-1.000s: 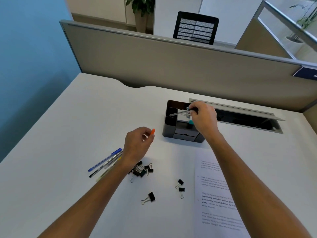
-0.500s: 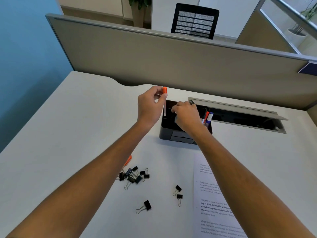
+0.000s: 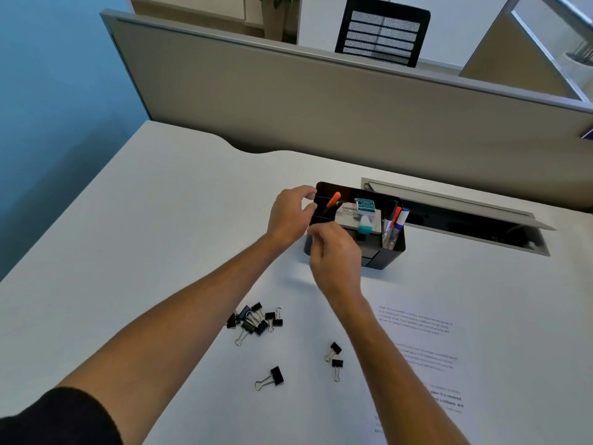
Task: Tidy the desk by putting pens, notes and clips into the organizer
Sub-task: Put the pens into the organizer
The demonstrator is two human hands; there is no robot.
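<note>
Just beyond our left hand [image 3: 290,216] stood the organizer [image 3: 388,255], at the far side of the bench [image 3: 160,220]. That hand's fingers were loosely spread and held nothing, the fingertips touching or almost touching the organizer's near-left rim. An orange pen [image 3: 333,199] leaned in the slot right beside them, clear of the grip, so we judged the pen step for that hand done. Our right hand [image 3: 335,255] hung in front of the organizer with its fingers curled under; whether its grip held anything we could not tell, since the palm faced away. To the right of both hands, more pens [image 3: 396,223] stood in the end slot, and a teal stamp [image 3: 365,213] sat on a small pad in the middle.

Nearer to us than either grip, everything left of the task lay on the bench: a heap of clips [image 3: 255,321] under the left forearm, a pair of clips [image 3: 335,358] and a single clip [image 3: 272,377] below it. A printed sheet [image 3: 417,348] lay under the right forearm.

We judged the clips came next. That called for drawing a hand back toward us, down to the heap, and pinching the small clips by their wire handles or scooping several together.
</note>
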